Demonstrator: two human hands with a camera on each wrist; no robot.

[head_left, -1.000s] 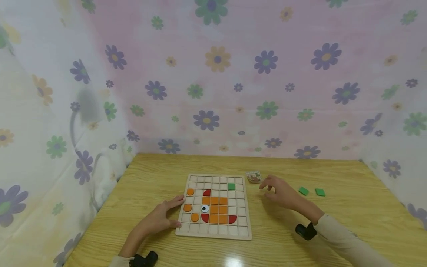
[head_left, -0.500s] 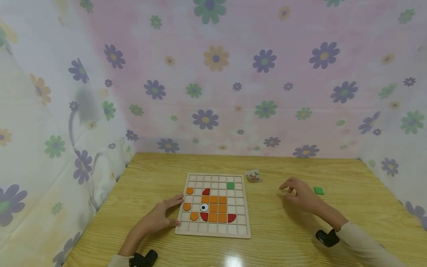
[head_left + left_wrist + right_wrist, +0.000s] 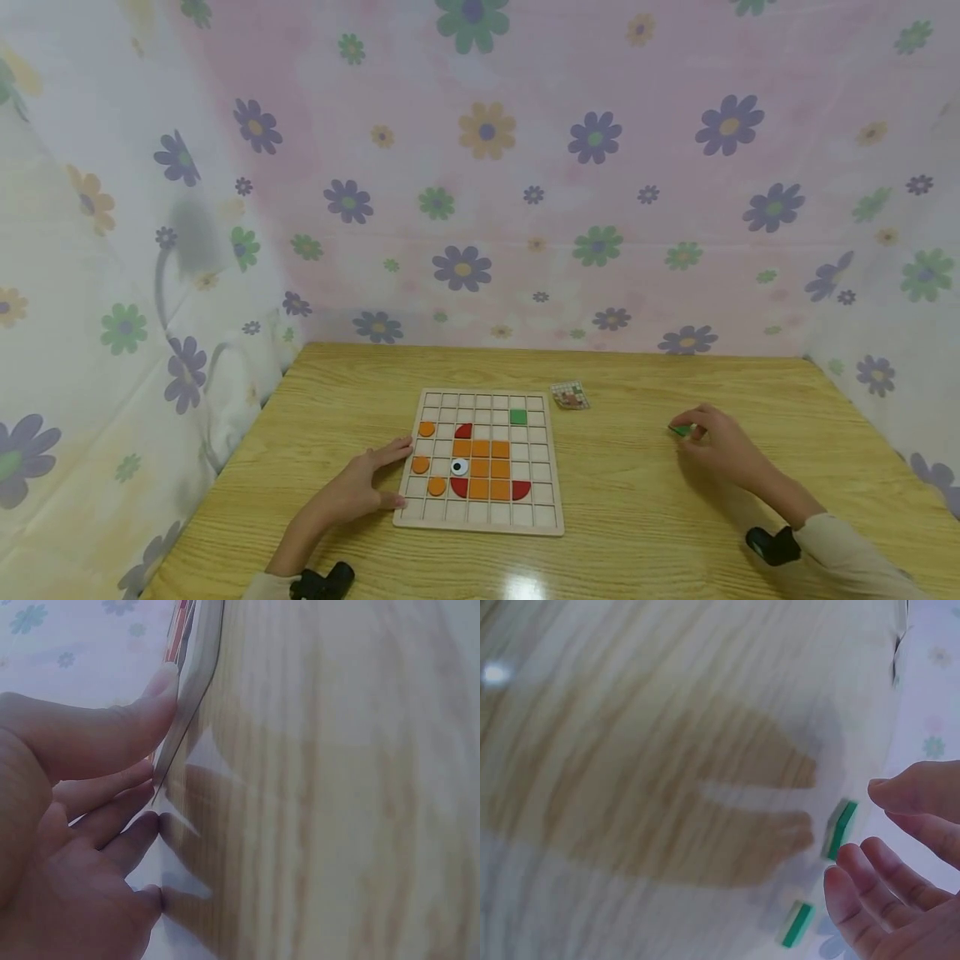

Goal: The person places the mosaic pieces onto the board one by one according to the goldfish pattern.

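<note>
My left hand rests at the left edge of a wooden grid board; its thumb and fingertips touch the rim in the left wrist view. On the board, orange squares, red quarter-round pieces, an eye disc and orange discs lie in the cells, with a green square at upper right. My right hand hovers over a loose green tile. In the right wrist view, thumb and fingers stand apart around that tile; a second green tile lies nearby, hidden in the head view.
A small patterned card, perhaps in a clear bag, lies beyond the board's upper right corner. The wooden table meets a flowered cloth at its back and sides.
My right hand has moved right, from beside the card to the loose green tiles, and now covers the farther one. The left hand and the board pieces stay as they were.
</note>
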